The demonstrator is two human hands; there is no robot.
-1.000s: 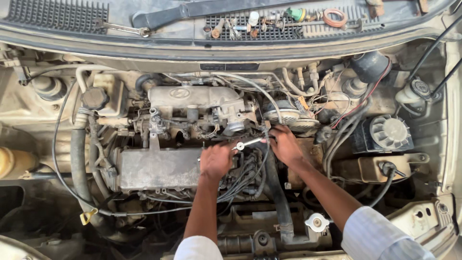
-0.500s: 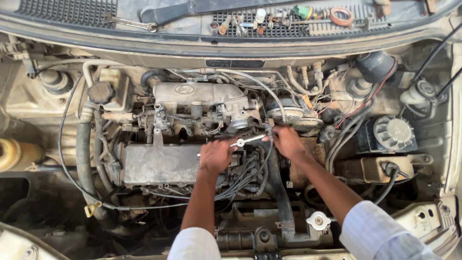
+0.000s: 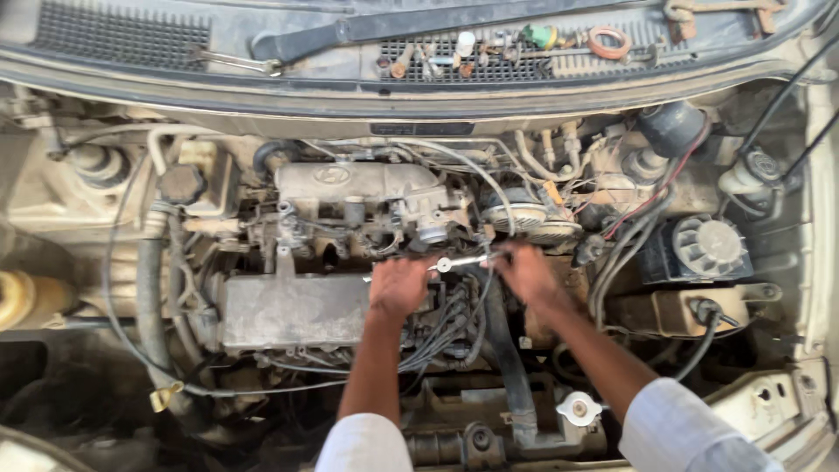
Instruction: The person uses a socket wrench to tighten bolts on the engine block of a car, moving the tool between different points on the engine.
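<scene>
I look down into an open car engine bay. My left hand [image 3: 399, 286] rests on the right end of the dusty grey valve cover [image 3: 293, 310], fingers curled by the ring end of a shiny spanner [image 3: 461, 261]. My right hand [image 3: 527, 273] grips the other end of that spanner, just below the round ribbed air duct [image 3: 530, 223]. The spanner lies nearly level between both hands, in front of the intake manifold [image 3: 358, 185]. A bundle of black ignition leads [image 3: 450, 328] runs beneath my hands. What the spanner sits on is hidden.
A black hose [image 3: 509, 367] runs down toward the radiator cap [image 3: 579, 408]. A large grey hose [image 3: 150, 306] curves at the left beside a yellow reservoir [image 3: 24, 297]. Small parts, a wrench [image 3: 236, 61] and an orange ring [image 3: 609, 41] lie on the cowl. A battery area [image 3: 699, 249] is right.
The view has shifted slightly, so the engine sits lower and further right in frame. Both hands stay on the spanner at the same spot with little movement.
</scene>
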